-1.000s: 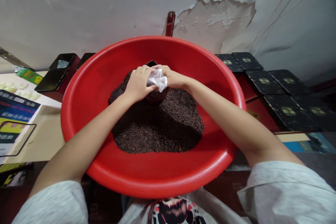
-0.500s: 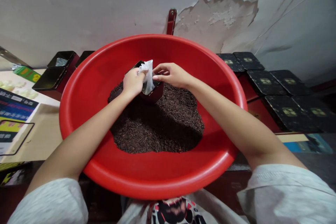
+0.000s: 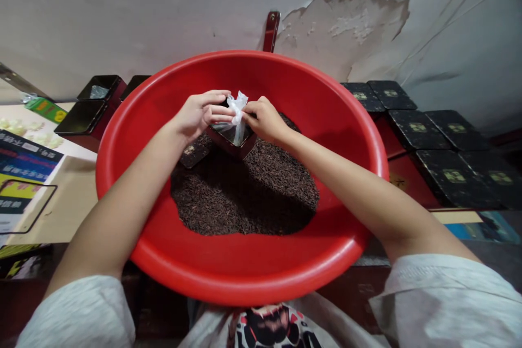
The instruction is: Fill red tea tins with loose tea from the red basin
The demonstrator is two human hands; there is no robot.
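Note:
A clear plastic bag (image 3: 237, 114) rises out of a dark square tin (image 3: 244, 144), its top gathered and twisted into a narrow neck. My right hand (image 3: 265, 118) pinches that neck from the right side. On the left, my left hand (image 3: 199, 114) has its fingers stretched out and apart, the tips against or just beside the bag. The tin stands on loose dark tea leaves (image 3: 244, 201) inside a big red basin (image 3: 253, 277). A black tin lid (image 3: 194, 156) lies on the leaves below my left hand.
Open dark tins (image 3: 81, 118) stand left of the basin, one with plastic inside, near a green box (image 3: 45, 109) and printed sheets (image 3: 24, 168). Several lidded tins (image 3: 452, 174) stand to the right. A wall with peeling paint (image 3: 346, 27) rises behind.
The bag's loose top is now twisted into a neck. My left hand has loosened from it and spread its fingers, while my right hand has closed on it. The black lid has come into view.

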